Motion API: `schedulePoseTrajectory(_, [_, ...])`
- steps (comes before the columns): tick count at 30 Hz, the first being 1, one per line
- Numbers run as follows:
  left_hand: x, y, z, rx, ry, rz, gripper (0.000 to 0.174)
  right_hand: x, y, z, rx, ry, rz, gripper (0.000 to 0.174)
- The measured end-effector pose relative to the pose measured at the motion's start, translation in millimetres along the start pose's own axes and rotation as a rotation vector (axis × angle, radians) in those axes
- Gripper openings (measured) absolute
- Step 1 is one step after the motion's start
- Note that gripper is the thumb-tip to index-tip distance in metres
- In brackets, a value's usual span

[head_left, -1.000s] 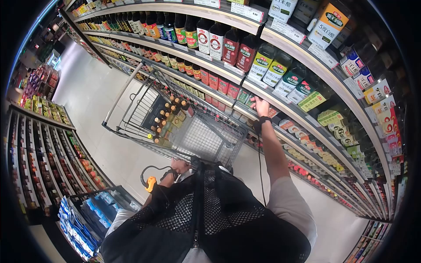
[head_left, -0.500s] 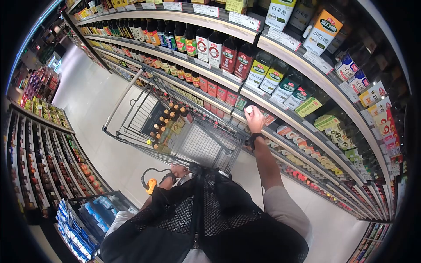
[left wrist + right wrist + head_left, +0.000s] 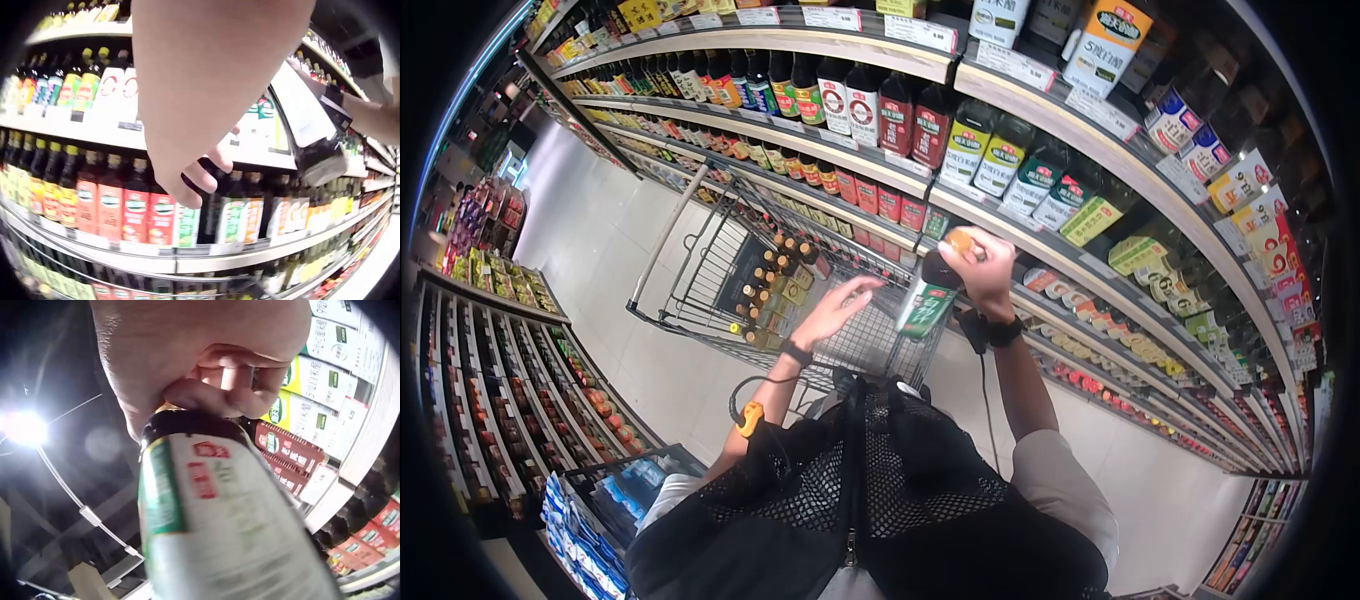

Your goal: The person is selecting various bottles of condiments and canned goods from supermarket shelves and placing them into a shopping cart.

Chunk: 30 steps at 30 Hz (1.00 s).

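My right hand (image 3: 988,272) grips a dark bottle (image 3: 927,308) with a green and white label by its neck, just below an orange cap. The bottle hangs tilted, its base pointing down over the near right part of the shopping cart (image 3: 668,235). In the right wrist view, curled fingers (image 3: 247,400) wrap the bottle's top, and its white label (image 3: 231,531) faces the camera. My left hand (image 3: 832,310) is held out over the cart, fingers stretched loosely toward the bottle and apart from it. Several capped bottles (image 3: 772,285) stand together at the cart's far left end.
Shelves of bottled vinegar and sauces (image 3: 1000,160) run along the cart's right side, with price tags on a pale shelf edge (image 3: 870,140). Another shelf of goods (image 3: 510,370) lies across the aisle at left. Blue and white packets (image 3: 580,530) hang at lower left.
My right hand has drawn the bottle out from the lower shelf and over toward the cart. My left hand has risen from near my body and reached forward over the cart.
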State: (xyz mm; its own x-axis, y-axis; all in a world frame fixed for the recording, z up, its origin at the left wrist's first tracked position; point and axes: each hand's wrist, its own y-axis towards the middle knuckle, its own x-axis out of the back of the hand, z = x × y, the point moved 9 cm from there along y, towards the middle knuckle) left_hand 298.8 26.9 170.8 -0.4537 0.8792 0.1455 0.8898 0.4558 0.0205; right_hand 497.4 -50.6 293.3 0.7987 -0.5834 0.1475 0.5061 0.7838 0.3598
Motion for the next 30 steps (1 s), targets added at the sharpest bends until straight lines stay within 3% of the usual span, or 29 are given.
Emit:
schedulePoseTrajectory(1, [-15.7,5.6,-4.6,-0.013,-0.188,0.036,0.05,-12.1,-3.8,-3.0,-0.075,0.217,0.018,0.014])
schedulePoseTrajectory(3, [-75.1,-15.5,-3.9,0.304,-0.962,0.317,0.065,-31.9,-13.2,-19.6,-0.154,0.312,0.027,0.012])
schedulePoseTrajectory(4, [-80.2,-19.1,1.1,0.31,-1.055,0.335,0.074,-40.3,-18.6,-23.1,-0.205,0.368,-0.006,0.015])
schedulePoseTrajectory(5, [-82.8,-25.0,20.0,0.398,-1.081,0.187,0.077,-48.0,-22.5,-32.2,-0.222,0.422,-0.028,0.017])
schedulePoseTrajectory(7, [-83.0,-34.9,23.9,0.437,-1.049,0.134,0.075,-53.1,-31.4,-48.3,-0.253,0.199,0.069,0.026])
schedulePoseTrajectory(11, [-87.9,-43.1,21.2,0.43,-1.079,0.072,0.073,-60.7,-53.0,-49.9,-0.206,0.148,0.096,0.042])
schedulePoseTrajectory(14, [-95.3,-51.2,20.6,0.416,-1.116,0.083,0.072,-77.8,-71.1,-53.7,-0.309,0.502,0.251,0.058])
schedulePoseTrajectory(19, [-103.6,-64.0,19.6,0.426,-1.168,0.055,0.071,-82.3,-87.9,-67.7,-0.4,0.539,0.272,0.057])
schedulePoseTrajectory(30, [-100.7,-73.4,27.1,0.475,-1.146,-0.027,0.072,-81.1,-88.8,-61.4,-0.365,0.499,0.264,0.055])
